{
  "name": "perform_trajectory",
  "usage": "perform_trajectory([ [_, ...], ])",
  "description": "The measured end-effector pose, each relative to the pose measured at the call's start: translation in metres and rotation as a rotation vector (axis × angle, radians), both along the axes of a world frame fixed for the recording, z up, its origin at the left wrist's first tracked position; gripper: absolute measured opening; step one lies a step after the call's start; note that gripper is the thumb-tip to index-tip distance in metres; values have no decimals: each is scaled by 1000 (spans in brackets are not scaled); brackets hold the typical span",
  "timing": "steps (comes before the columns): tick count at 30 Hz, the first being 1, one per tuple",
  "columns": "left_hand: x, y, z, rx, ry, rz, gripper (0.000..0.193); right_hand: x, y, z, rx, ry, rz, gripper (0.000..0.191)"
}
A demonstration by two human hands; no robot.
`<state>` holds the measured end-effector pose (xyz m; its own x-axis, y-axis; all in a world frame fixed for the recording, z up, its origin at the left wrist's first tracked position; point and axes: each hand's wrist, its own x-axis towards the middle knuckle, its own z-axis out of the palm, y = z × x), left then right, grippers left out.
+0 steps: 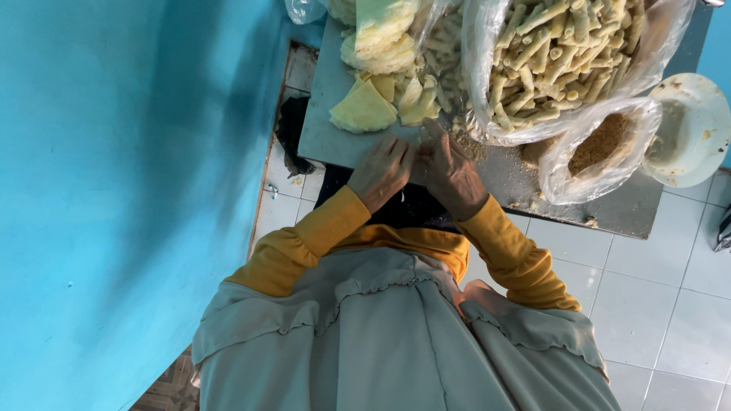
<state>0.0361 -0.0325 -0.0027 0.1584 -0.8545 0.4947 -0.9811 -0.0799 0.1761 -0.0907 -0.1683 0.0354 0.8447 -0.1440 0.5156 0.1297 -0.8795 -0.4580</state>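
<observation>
My left hand (pixel 383 172) and my right hand (pixel 451 173) rest side by side at the near edge of a grey tabletop (pixel 329 137), fingertips touching and pressed down. Whatever lies under the fingers is hidden. Both arms wear yellow sleeves. Just beyond the fingers lie pale yellow thin sheets (pixel 364 110), some folded into wedges. More of these sheets are stacked further back (pixel 381 34).
A large clear bag of pale rolled sticks (pixel 552 57) fills the table's far right. A smaller open bag of brown crumbs (pixel 601 144) and a smeared white bowl (pixel 689 129) sit beside it. A blue wall (pixel 114 190) runs along the left, and white floor tiles (pixel 655 304) lie at right.
</observation>
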Motion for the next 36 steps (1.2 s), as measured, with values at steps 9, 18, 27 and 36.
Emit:
perform_trajectory([
  [9,-24,21,14,134,-103,89,39,-29,22,1,-204,170,-148,60],
  [18,-9,-4,13,131,-174,287,65,-11,14,11,-381,337,-256,62],
  [27,7,13,-3,4,152,218,59,-8,3,15,-240,259,-228,71],
  [36,47,17,-13,-347,436,325,40,18,-33,12,-441,-21,-177,29],
])
